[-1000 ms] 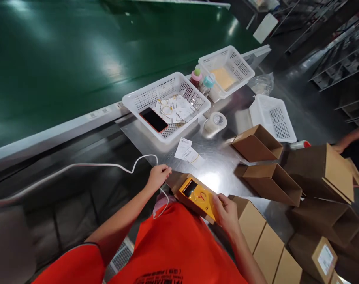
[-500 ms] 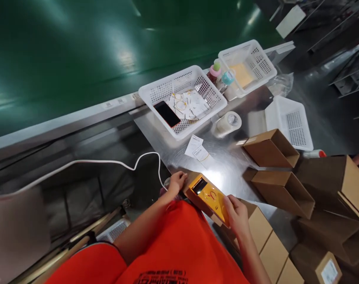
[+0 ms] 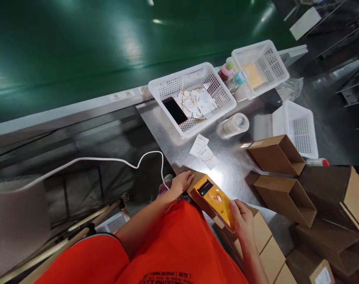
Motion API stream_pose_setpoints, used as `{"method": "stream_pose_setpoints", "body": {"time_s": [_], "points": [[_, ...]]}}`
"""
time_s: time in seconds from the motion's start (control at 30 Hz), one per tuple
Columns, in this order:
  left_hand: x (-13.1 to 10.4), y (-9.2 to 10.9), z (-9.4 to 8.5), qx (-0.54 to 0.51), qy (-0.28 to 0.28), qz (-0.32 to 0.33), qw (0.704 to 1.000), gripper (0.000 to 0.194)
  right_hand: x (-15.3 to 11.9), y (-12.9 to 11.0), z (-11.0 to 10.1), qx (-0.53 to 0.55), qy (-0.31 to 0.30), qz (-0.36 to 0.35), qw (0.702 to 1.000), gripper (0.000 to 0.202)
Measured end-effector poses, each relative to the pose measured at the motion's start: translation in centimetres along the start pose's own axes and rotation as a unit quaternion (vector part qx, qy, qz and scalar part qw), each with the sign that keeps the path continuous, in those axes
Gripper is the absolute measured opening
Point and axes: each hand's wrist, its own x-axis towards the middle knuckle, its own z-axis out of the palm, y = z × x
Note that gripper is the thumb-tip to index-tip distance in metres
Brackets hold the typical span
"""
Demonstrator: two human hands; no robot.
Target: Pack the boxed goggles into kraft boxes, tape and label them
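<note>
Item 1: yellow pack [image 3: 210, 197], one, with a dark window and a reddish mark. Lay face up, slanting from 10 o'clock to 4 o'clock, on or partly within a brown carton [image 3: 198, 202] at the near edge of the desk [image 3: 164, 138]; depth of seating could not be told.

Item 2: right hand [image 3: 242, 221], at the pack's 4 o'clock end. Fingers closed about that end, gripping it.

Item 3: left hand [image 3: 181, 185], at the 10 o'clock end, touching the carton. Fingers curled; whether they gripped or merely rested could not be told.

Handling, as judged: the left hand did best to steady the carton's corner while the right hand aligned the pack with the carton walls. Even pressure on the rigid edges seemed wiser than on the window, which looked easy to dent or scuff.

Surroundings, reckoned from the pack: tape roll [image 3: 236, 125], towards 1 o'clock; white basket [image 3: 155, 87] holding cards and a phone [image 3: 174, 110], towards 11 to 12 o'clock.

Markings: two loose tags [image 3: 203, 151], between 11 and 12 o'clock, bore fine print, too small to read. Shirt [image 3: 176, 244], towards 7 o'clock: dark lettering, inverted and cut off, illegible. Pack: reddish looped mark, undeciphered. Brands: none readable.
</note>
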Motion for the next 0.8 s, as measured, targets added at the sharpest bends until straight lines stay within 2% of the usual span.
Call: {"method": "stream_pose_setpoints", "body": {"time_s": [0.1,0.23,0.37,0.47,0.57,0.67,0.73,0.8], "points": [[-0.3,-0.8,-0.4,0.013,0.003,0.005,1.0,0.021,0.0,0.1,0.0,0.002,0.002,-0.004,1.0,0.051],[-2.1,-1.5,-0.8,-0.001,0.004,0.078,0.997,0.054,0.0,0.5,0.0,0.01,0.001,-0.003,1.0,0.052],[-3.5,-1.9,0.1,-0.025,-0.095,0.194,0.976,0.085,0.1,0.7,0.0,0.014,-0.002,-0.005,1.0,0.051],[-3.0,-2.7,0.8,-0.02,-0.13,0.202,0.97,0.098,0.1,0.6,0.0,0.013,-0.002,-0.01,1.0,0.05],[-2.1,-3.2,0.4,-0.004,-0.139,0.195,0.971,0.107,0.0,0.5,0.0,0.013,0.003,-0.013,1.0,0.049],[-1.7,-2.5,-1.0,-0.002,-0.151,0.213,0.965,0.126,-0.2,0.4,-0.1,0.022,-0.006,-0.009,1.0,0.047],[-1.5,-1.1,-2.3,-0.019,-0.164,0.252,0.953,0.141,-0.2,0.4,-0.2,0.024,-0.021,0.001,0.999,0.045],[-1.1,0.6,-3.4,-0.039,-0.186,0.297,0.936,0.148,-0.1,0.2,-0.3,0.027,-0.048,0.027,0.998,0.044]]}}
